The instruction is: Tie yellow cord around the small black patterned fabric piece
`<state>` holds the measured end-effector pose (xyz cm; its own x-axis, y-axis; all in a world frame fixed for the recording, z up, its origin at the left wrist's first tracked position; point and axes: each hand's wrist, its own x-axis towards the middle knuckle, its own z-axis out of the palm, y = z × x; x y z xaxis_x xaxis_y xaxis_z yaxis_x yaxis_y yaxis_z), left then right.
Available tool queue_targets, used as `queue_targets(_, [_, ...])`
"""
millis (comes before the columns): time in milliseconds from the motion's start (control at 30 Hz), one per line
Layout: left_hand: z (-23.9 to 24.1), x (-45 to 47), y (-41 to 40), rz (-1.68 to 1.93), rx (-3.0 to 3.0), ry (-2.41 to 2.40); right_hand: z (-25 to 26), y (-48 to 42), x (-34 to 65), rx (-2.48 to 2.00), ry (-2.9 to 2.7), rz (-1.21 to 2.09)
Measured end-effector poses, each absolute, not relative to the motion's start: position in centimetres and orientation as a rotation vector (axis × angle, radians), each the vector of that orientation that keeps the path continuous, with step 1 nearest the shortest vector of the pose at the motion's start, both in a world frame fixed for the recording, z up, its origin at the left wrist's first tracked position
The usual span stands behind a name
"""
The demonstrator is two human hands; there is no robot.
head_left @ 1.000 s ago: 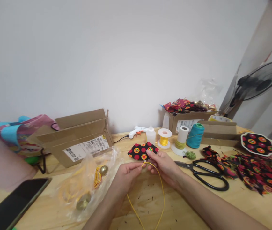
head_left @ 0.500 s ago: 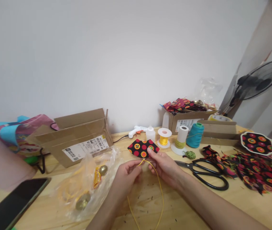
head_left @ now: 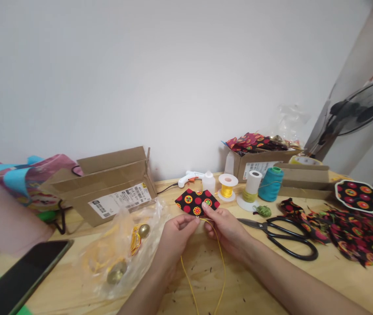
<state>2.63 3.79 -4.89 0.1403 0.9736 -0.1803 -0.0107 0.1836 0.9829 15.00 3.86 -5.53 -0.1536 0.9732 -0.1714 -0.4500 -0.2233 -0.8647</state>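
A small black fabric piece (head_left: 195, 201) with red and yellow dots is held up over the wooden table (head_left: 337, 280). My right hand (head_left: 227, 229) pinches its lower edge with thumb and fingers. My left hand (head_left: 177, 238) is closed in a pinch on a thin yellow cord (head_left: 221, 267) right below the fabric. The cord loops down from the fabric between my forearms toward the bottom of the view.
Black scissors (head_left: 284, 238) lie right of my hands, beside scattered patterned fabric scraps (head_left: 353, 232). Behind stand a yellow cord spool (head_left: 227, 187), a white spool (head_left: 251, 189), a teal thread cone (head_left: 270, 183), a glue gun (head_left: 189, 178) and two cardboard boxes (head_left: 110, 188). A plastic bag with brass bells (head_left: 130, 245) and a phone (head_left: 15, 280) lie left.
My hands have stayed together at the fabric's lower edge. The left pinch has closed in nearer the fabric. The camera view has shifted slightly.
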Motion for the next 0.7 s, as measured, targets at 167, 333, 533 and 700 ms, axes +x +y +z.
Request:
queue_targets(167, [-4.89, 2.62, 3.92, 1.072, 1.297, 1.205, -5.53, 3.93, 15.00, -0.912, -0.717, 1.639])
queue_targets(333, [-4.35, 2.36, 3.69, 1.066, 1.287, 1.260, -5.25, 3.95, 15.23, -0.877, -0.673, 1.661])
queue_targets(533, [-4.63, 2.32, 3.67, 1.047, 1.463, 1.284, -5.20, 3.85, 15.16, -0.916, -0.635, 1.666])
queue_targets(700, [-4.35, 2.29, 3.32, 1.061, 1.578, 1.337, -5.17, 3.68, 15.01, -0.932, -0.647, 1.674])
